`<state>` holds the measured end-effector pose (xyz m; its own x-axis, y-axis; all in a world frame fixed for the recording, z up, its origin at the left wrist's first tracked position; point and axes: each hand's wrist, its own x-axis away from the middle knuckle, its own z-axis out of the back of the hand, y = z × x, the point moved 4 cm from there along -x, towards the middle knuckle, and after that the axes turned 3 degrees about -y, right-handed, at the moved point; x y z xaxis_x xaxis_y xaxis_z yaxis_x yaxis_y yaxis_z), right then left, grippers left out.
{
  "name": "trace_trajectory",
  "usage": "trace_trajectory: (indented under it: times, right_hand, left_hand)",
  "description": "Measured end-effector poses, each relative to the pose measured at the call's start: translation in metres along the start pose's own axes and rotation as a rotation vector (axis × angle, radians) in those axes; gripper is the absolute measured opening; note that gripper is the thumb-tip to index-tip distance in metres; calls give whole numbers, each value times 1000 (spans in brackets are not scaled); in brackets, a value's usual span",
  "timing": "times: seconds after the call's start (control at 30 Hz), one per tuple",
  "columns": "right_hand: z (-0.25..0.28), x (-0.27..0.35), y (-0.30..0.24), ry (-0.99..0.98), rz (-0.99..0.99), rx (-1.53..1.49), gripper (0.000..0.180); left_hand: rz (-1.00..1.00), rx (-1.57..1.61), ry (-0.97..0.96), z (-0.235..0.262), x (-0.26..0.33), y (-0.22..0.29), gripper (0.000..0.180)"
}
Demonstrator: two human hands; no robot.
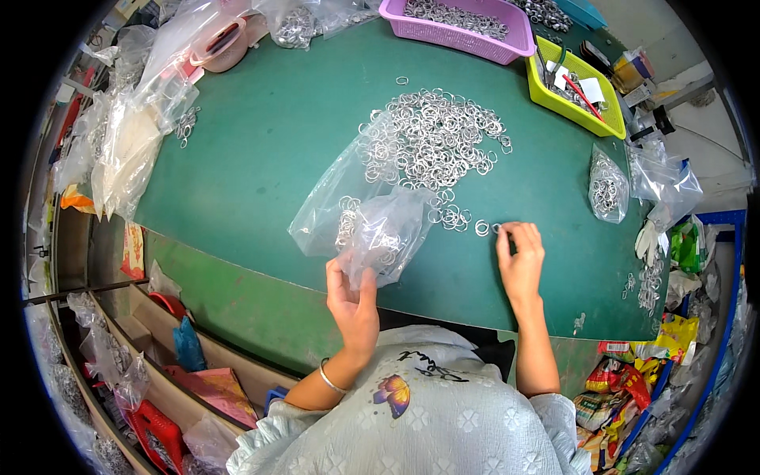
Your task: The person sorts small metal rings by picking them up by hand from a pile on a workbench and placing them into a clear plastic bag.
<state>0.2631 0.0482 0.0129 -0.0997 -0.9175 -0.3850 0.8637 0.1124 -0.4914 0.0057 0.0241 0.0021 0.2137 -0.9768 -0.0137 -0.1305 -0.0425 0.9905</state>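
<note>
My left hand point(354, 313) grips the edge of a clear plastic bag point(404, 218) between thumb and fingers. Some silver metal rings show through the bag, near its lower part. Another flat clear bag point(321, 202) lies beside and partly under it. My right hand point(522, 265) is lowered to the table, its fingertips pinched on a small metal ring point(496, 228). Just left of those fingers lies a single loose ring point(481, 228). Beyond both hands spreads a large pile of silver metal rings point(447, 138), with stragglers toward me.
The green tabletop point(261, 134) carries a purple basket point(459, 41) of rings and a yellow-green basket point(574, 115) with pliers at the back. A filled bag point(608, 188) sits at right. Plastic bags point(131, 154) hang over the left edge. Open drawers point(206, 336) are at lower left.
</note>
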Motion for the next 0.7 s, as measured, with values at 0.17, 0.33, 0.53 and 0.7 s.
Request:
trace_trajectory:
  times: [0.17, 0.33, 0.53, 0.7]
  right_hand:
    - [6, -6, -3, 76, -82, -149, 7]
    - [-15, -14, -8, -55, 4, -35, 8]
    - [-3, -15, 15, 36, -210, -27, 8]
    - [5, -12, -24, -233, 147, 116, 22]
  left_hand:
    - [-7, 8, -2, 0, 0, -2, 30]
    - [4, 12, -7, 0, 0, -1, 31]
    - [4, 8, -14, 0, 0, 2, 32]
    - [40, 50, -20, -1, 0, 2, 31]
